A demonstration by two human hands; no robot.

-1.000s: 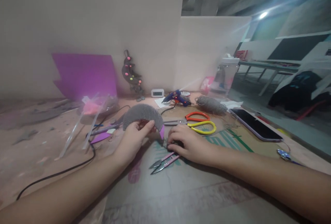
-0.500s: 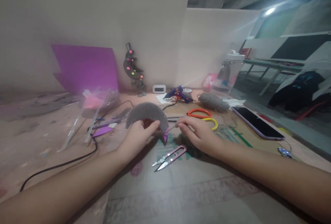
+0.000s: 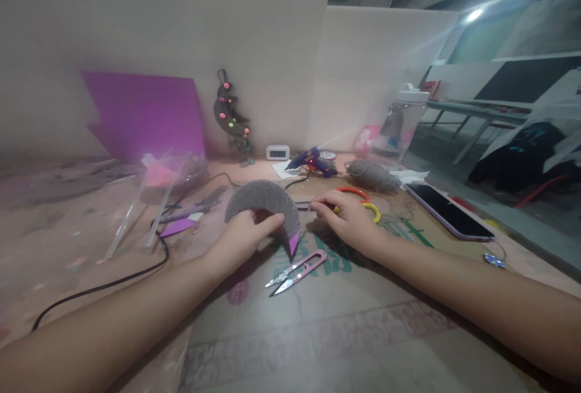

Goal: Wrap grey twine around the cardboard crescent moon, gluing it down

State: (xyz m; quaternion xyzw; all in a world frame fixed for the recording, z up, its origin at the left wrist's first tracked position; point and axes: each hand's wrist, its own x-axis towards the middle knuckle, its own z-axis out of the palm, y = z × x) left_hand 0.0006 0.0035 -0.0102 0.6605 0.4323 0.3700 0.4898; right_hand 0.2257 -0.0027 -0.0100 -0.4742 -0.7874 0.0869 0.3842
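My left hand grips a crescent wrapped in grey yarn, thumb along its inner curve. The crescent's right tip is bare purple. A thin strand of grey yarn runs from near this tip to my right hand, whose thumb and forefinger pinch it. Just below lie pink thread snips, blades pointing left. Scissors with orange and yellow handles lie partly behind my right hand. A ball of grey yarn rests farther back on the right.
A blue glue gun and small white clock stand at the back. A decorated dark crescent leans on the wall near purple sheets. Glue sticks and a black cable are left; a phone lies right.
My right hand has shifted slightly up and back, drawing the yarn strand away from the crescent. The crescent has turned a little, and its purple tip shows more plainly.
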